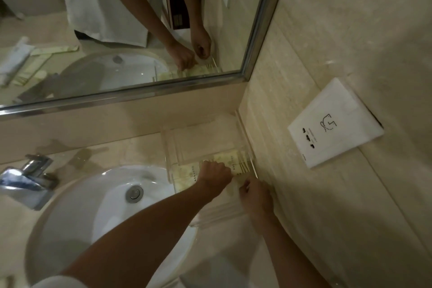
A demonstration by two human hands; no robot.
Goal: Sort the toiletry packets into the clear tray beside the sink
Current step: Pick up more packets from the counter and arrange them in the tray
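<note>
Both hands at the tray [187, 147], right of the sink [98, 213].
Left hand [216, 174] curls onto pale packets [236, 163] lying in the tray at frame centre; right hand [253, 199] pinches a packet at the tray's near edge.

chrome tap [30, 177], framed mirror [131, 30], wall socket [334, 124]

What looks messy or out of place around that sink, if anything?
Nothing looks spilled or broken. The clear tray sits in the corner right of the sink, and pale packets lie flat in it under the left hand. The right hand rests at the tray's near edge. The mirror shows more packets lying loose across the basin.
</note>
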